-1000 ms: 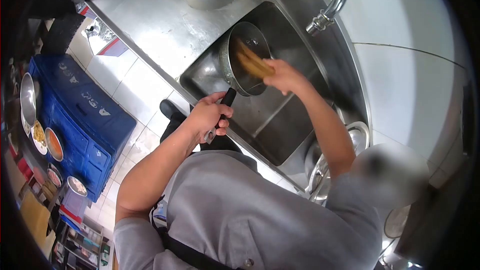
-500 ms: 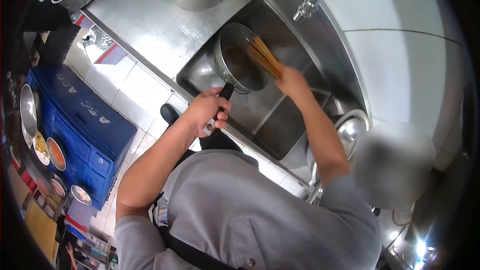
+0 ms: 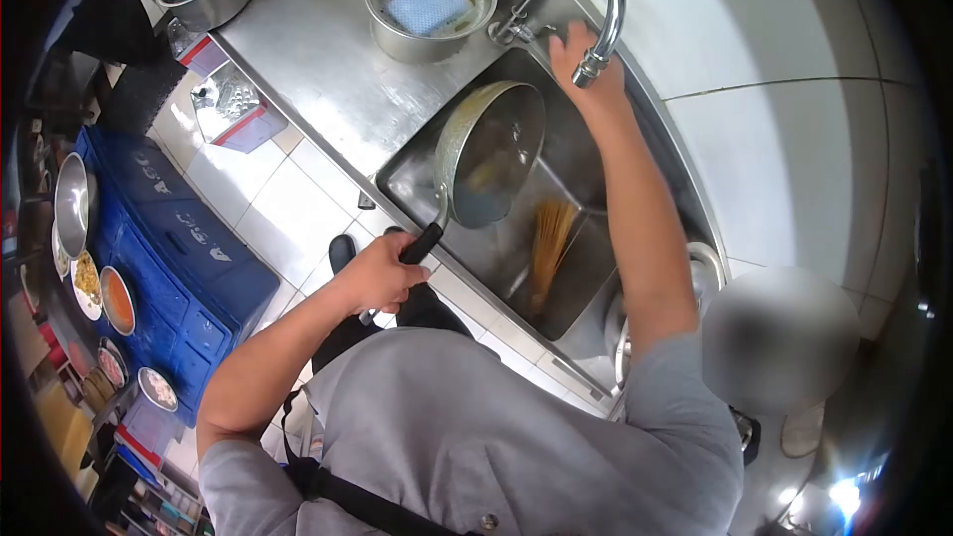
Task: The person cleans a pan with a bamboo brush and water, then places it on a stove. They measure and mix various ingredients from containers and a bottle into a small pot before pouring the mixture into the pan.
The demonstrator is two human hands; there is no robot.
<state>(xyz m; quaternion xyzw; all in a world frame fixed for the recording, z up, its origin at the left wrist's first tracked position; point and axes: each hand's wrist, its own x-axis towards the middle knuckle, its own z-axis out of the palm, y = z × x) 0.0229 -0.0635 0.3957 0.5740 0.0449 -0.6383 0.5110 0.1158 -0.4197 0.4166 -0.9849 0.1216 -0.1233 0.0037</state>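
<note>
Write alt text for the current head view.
A left hand grips a tilted pan by its black handle over a steel sink, while the right hand is beside the faucet. A straw-coloured brush lies in the sink.

A round blur (image 3: 781,340) masks the lower right. Upper centre-right, the tap (image 3: 616,2) hides part of the right hand (image 3: 574,50).
</note>
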